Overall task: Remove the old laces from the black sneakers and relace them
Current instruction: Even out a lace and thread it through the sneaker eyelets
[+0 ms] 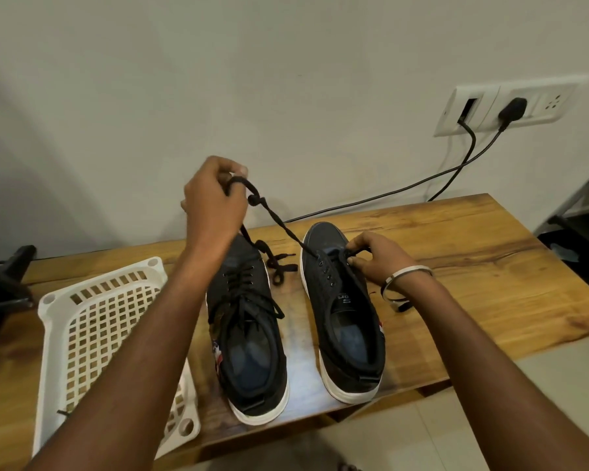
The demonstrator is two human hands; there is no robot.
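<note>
Between curled fingers (233,185), twisted black lace (279,222)

Single head cam, wide-angle, worn by person, looks fwd and down over both forearms onto wooden table (456,266) at close range. Faces a white wall (286,79) w/ socket panel (510,108) upper right. Edges bend from lens distortion.

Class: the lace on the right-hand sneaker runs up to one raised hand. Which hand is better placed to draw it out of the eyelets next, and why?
Left. The left hand already grips the lace taut above the right sneaker, free to pull upward. The right hand rests low on that sneaker, better placed to steady it.
</note>
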